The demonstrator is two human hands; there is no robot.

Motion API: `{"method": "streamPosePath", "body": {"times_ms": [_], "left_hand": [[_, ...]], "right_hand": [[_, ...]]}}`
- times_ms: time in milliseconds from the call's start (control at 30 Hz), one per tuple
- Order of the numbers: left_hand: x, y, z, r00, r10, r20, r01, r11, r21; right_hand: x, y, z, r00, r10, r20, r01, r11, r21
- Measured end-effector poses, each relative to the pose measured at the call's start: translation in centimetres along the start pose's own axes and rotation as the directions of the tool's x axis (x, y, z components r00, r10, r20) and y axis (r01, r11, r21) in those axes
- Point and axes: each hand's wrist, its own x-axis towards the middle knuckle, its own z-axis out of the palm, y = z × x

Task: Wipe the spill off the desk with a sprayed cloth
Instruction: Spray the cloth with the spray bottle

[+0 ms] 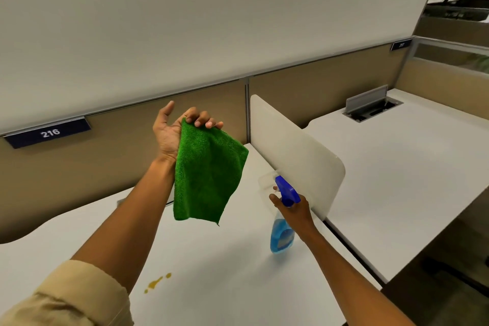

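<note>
- Left hand (172, 132): raised above the tabletop (238, 286), palm turned toward the camera; the fingers curl over the top edge of a green cloth (207, 174) and pinch it, so the cloth hangs free in the air, clear of the surface.
- Cloth: its upper corner is hidden under the fingertips; the lower edge ends above the tabletop, with one loose thread at the bottom right corner.
- Right hand (293, 206): wrapped around the neck of a spray bottle (282, 230), with one finger in front of the blue trigger head, whose nozzle points left toward the cloth. The hand covers the bottle's neck; the clear body with blue liquid shows below it, and whether its base touches the tabletop cannot be told.
- Spill (156, 283): a few small amber drops on the white tabletop, near the camera, below the left forearm and well apart from both cloth and bottle.
- Sleeve (66, 296): a beige cuff rolled at the left forearm, cut off by the frame's lower left corner.
- Divider panel (299, 151): a white rounded screen standing just right of the bottle, bounding the tabletop on that side; the far edge meets a tan partition (119, 156) bearing a plate marked 216 (49, 132).
- Open room: bare white surface lies between spill and bottle.
- Neighbouring desk (410, 167): beyond the divider, with an open cable hatch (370, 104); its contents are too dark to make out.
</note>
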Motion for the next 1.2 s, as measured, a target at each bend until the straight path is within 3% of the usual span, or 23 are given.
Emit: {"method": "streamPosePath", "body": {"times_ms": [667, 967, 1133, 1200], "left_hand": [[-1.7, -0.8, -0.9, 0.998, -0.016, -0.063, 0.014, 1.000, -0.025], [-2.5, 0.3, -1.6, 1.000, -0.005, -0.030, 0.003, 0.999, -0.036], [-3.3, 1.6, -1.8, 1.000, 0.009, -0.014, -0.009, 0.999, -0.041], [-3.8, 2.1, -2.1, 1.000, 0.015, -0.015, -0.016, 0.999, -0.048]], "right_hand": [[-1.8, 3.6, -0.3, 0.994, 0.113, -0.012, -0.112, 0.993, 0.036], [-1.6, 3.5, -0.2, 0.982, 0.161, -0.098, -0.160, 0.987, 0.023], [-3.1, 4.3, 0.4, 0.961, 0.217, -0.173, -0.239, 0.964, -0.116], [-4.1, 4.5, 1.0, 0.936, 0.229, -0.266, -0.289, 0.932, -0.218]]}}
